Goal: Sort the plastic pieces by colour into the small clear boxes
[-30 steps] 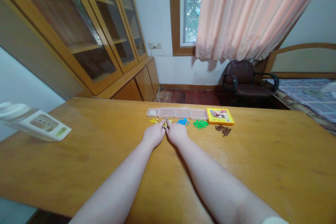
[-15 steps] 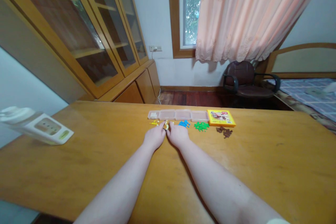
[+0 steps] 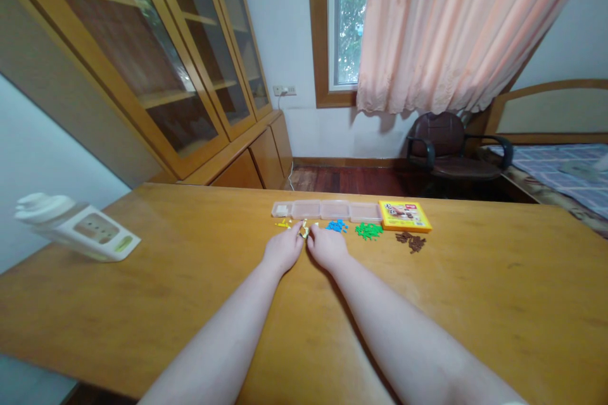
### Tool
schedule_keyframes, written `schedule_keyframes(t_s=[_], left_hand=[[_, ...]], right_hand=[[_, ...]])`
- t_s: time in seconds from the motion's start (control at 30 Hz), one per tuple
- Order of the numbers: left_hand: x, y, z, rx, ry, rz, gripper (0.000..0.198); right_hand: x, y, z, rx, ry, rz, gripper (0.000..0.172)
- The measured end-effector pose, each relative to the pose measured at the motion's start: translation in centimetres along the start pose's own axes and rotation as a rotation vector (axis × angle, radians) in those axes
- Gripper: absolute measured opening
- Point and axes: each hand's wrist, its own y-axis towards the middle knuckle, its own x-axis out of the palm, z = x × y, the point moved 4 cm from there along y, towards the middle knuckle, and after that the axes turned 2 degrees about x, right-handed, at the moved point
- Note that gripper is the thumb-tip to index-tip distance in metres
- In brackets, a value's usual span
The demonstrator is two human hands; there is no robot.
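My left hand (image 3: pixel 284 249) rests low over the table at the pile of small cream pieces (image 3: pixel 304 230), its fingers bent together at the pile's left side. Across a narrow gap, my right hand (image 3: pixel 329 248) has its fingers curled at the right of the same pieces. What lies between the fingertips of either hand is too small and hidden to make out. A few yellow pieces (image 3: pixel 282 224) lie just left of my left fingers. Blue pieces (image 3: pixel 337 226) are close behind my right hand, partly covered by it. Farther right is a heap of green pieces (image 3: pixel 368 231).
Behind the heaps runs a row of clear plastic compartments (image 3: pixel 335 207), with a yellow picture box (image 3: pixel 405 215) at its right end. Brown pieces (image 3: pixel 411 241) lie before the box. At the left stands a white-lidded clear bottle (image 3: pixel 78 228). A chair (image 3: pixel 456 145) is beyond the wooden table (image 3: pixel 475 304).
The whole view has shifted slightly, so everything appears a little farther right. My right fingers are curled in a bit more, with a slightly wider gap between my hands.
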Motion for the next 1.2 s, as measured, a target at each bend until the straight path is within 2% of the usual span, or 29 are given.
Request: schedule_keyframes(t_s=[0.2,0.33,0.67,0.83,0.97,1.2], left_hand=[[-0.1,-0.4,-0.3,0.050,-0.104,0.000,0.045],[-0.1,-0.9,0.7,0.132,-0.098,-0.018,0.045],[0.2,-1.1,1.9,0.197,-0.013,-0.075,0.041],[0.0,-1.0,1.9,0.155,-0.006,-0.061,0.044],[-0.2,-1.1,2.2,0.145,-0.001,-0.095,0.043],[-0.4,-1.7,2.1,0.241,0.000,-0.099,0.042]], right_hand=[[-0.6,0.3,1.5,0.123,0.160,0.067,0.030],[-0.6,0.4,1.9,0.184,0.138,0.034,0.031],[-0.5,0.3,1.7,0.172,0.054,-0.006,0.029],[-0.6,0.3,1.7,0.169,0.049,-0.010,0.028],[-0.7,0.3,1.6,0.175,0.039,-0.025,0.028],[-0.9,0.5,2.1,0.202,0.056,-0.021,0.031]])
